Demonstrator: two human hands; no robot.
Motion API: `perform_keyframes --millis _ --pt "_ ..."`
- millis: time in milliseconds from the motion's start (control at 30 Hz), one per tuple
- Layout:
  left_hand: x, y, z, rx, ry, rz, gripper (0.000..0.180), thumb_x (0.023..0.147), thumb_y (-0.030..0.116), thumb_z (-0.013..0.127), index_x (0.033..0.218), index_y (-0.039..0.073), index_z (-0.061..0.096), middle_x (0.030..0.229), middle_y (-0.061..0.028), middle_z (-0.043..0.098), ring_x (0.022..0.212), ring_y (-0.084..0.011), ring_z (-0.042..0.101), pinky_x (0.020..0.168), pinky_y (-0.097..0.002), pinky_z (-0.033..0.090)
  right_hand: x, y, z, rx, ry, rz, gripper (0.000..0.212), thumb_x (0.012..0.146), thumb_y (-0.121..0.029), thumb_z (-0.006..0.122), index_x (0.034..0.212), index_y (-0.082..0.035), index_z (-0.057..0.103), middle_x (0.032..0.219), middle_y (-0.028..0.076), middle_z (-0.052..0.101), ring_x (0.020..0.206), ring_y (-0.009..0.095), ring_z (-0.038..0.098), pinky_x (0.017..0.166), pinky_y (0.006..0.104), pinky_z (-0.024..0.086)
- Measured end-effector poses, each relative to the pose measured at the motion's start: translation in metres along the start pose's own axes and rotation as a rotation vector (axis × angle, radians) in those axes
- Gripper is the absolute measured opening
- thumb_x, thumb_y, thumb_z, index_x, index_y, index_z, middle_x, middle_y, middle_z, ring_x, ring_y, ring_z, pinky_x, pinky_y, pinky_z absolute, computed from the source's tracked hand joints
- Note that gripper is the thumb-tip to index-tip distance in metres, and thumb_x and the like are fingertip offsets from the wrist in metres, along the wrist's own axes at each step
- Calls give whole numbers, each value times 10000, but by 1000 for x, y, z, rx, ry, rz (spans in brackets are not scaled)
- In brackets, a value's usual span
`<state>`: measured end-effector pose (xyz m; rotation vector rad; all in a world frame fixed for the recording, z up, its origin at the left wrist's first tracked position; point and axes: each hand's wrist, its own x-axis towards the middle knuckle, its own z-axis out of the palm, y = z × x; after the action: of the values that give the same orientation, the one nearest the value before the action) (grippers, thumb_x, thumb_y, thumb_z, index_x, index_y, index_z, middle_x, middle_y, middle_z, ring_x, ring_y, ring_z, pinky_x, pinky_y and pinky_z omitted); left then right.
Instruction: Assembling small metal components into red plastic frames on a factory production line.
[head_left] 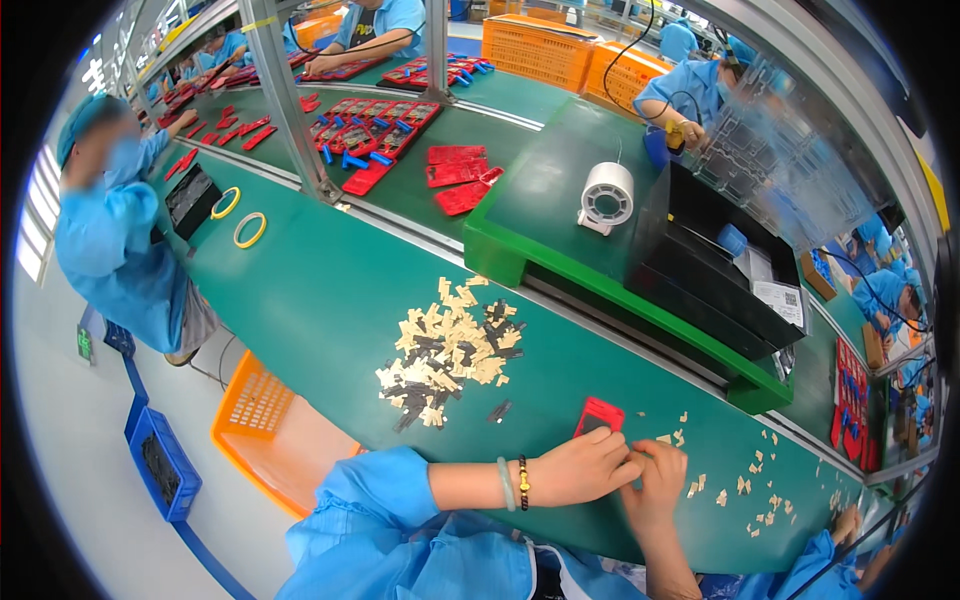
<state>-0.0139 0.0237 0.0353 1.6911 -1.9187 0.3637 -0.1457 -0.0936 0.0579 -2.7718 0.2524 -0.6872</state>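
My left hand [580,466], with a pale bangle and a dark beaded bracelet on its wrist, meets my right hand [656,484] above the near edge of the green table. The fingers of both are closed in pinches, tip to tip; whatever lies between them is too small or hidden. Just beyond the left knuckles lies a small red fixture [603,411], its lower part covered by the hand. A heap of small cream and black pieces [450,350] spreads to the left of it. One dark piece [499,411] lies apart between heap and fixture.
Cream scraps [757,480] scatter rightward, toward a neighbour's hand [846,522]. A green raised stand [560,235] carries a white tape roll [607,194] and black bin [700,270]. Two tape rings [249,230] lie left. An orange crate [250,415] stands below the table. Co-workers surround the line.
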Motion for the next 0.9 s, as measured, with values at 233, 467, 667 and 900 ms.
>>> perform_keyframes --millis 233,467,667,900 --pt "-1 -19 -13 -432 185 -418 384 792 60 567 1164 -14 513 1212 -177 512 1140 -338 503 988 -426 402 36 31 22 9 275 -83 174 734 -41 714 879 -43 617 906 80 607 836 260 587 719 354 430" --pt "-36 -8 18 -53 -180 -111 416 827 219 591 1135 -60 569 1193 -208 552 1166 -343 508 1004 -419 408 18 46 38 933 -90 764 90 911 -82 622 904 7 622 671 16 607 579 54 545 513 198 431" --pt "-32 -3 25 62 -215 -133 459 801 280 664 1121 -38 583 1167 -217 556 1130 -347 514 993 -455 417 20 53 67 923 -127 727 98 893 -85 648 882 12 651 680 9 621 573 37 532 487 191 403" --pt "-26 -7 23 -103 -150 -256 489 728 295 738 1099 14 587 1206 -204 500 1180 -376 460 1003 -497 404 42 68 56 917 -206 732 87 879 -84 667 873 3 663 680 -4 620 554 30 502 461 179 374"
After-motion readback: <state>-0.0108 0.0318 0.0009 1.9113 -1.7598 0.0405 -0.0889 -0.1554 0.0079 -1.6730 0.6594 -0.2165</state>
